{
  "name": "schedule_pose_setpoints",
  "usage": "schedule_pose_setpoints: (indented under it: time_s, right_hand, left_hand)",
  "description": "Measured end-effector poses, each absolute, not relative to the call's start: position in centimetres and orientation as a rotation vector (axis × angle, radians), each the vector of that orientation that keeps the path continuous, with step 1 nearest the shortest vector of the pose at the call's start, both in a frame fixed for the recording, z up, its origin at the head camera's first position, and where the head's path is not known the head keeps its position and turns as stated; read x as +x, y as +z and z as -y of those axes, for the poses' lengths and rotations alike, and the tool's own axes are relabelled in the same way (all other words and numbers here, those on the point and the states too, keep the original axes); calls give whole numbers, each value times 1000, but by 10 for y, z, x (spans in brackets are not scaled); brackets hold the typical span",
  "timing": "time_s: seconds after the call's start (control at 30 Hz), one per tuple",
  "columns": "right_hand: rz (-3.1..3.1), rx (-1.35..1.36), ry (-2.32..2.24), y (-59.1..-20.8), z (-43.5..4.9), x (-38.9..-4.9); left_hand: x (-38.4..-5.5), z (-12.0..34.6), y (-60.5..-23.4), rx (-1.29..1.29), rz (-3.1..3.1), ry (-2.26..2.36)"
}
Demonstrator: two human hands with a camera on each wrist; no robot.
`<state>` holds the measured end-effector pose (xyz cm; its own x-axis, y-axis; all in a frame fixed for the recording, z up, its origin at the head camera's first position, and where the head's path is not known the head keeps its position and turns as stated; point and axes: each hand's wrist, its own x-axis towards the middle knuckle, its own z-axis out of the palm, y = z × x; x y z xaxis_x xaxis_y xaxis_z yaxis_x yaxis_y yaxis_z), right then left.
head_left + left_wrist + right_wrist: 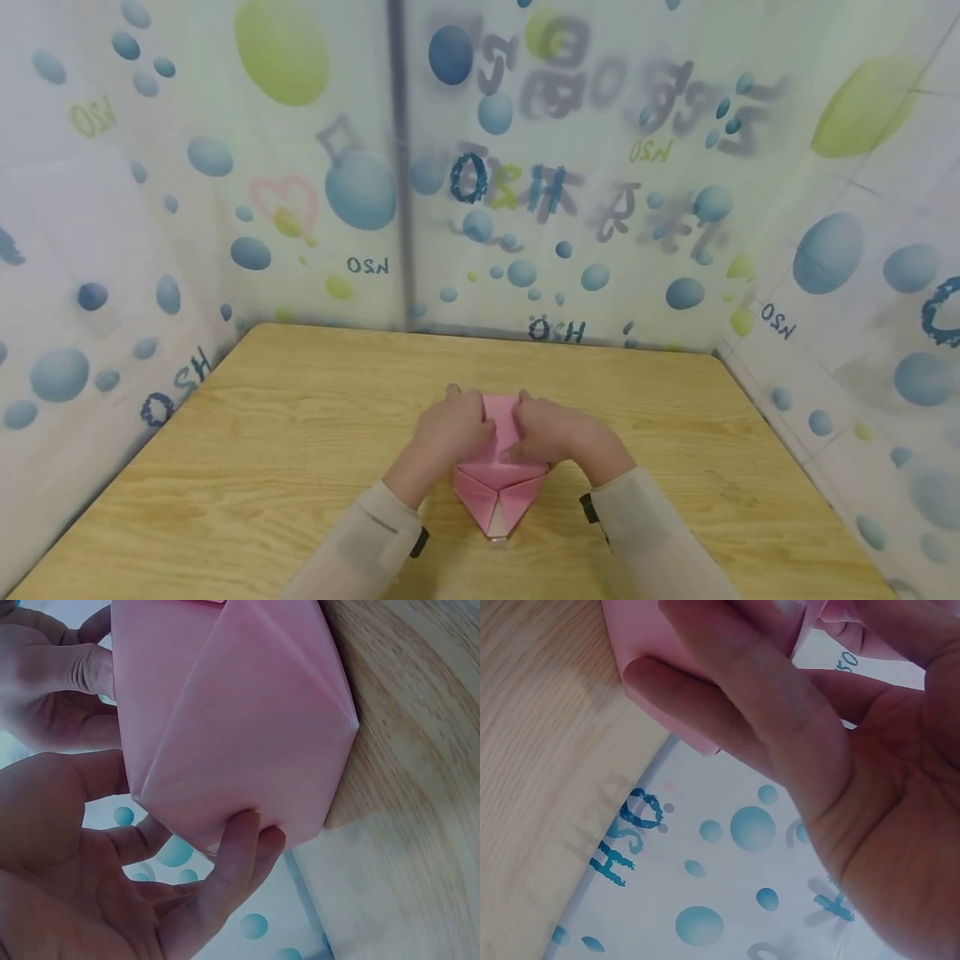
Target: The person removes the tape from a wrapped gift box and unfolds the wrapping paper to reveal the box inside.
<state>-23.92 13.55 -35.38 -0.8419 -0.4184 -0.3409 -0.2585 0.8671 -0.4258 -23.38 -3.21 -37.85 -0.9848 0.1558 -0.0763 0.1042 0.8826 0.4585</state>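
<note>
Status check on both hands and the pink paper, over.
Left hand and right hand holding folded pink paper. Triangular flaps at near end. No obstruction visible.

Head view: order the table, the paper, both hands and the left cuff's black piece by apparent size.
1. Table
2. Paper, though partly covered
3. Left hand and right hand: they look alike, so I won't rank them apart
4. Black piece

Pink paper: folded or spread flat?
Folded. The pink paper has flaps meeting at its near end, and the left wrist view shows creases.
</note>
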Motion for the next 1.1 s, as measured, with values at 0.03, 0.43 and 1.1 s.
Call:
schedule_pose_setpoints:
  time_s: [0.03,0.43,1.1]
  right_hand:
    - [-2610,-501,-511,-354,-135,-240]
    - [-2604,-504,-512,-353,-134,-241]
    - [-2601,-489,-525,-352,-134,-239]
  left_hand:
    - [-234,32,-378,204,-2938,703]
    - [-233,20,-377,223,-2979,507]
    - [-230,23,-377,219,-3010,483]
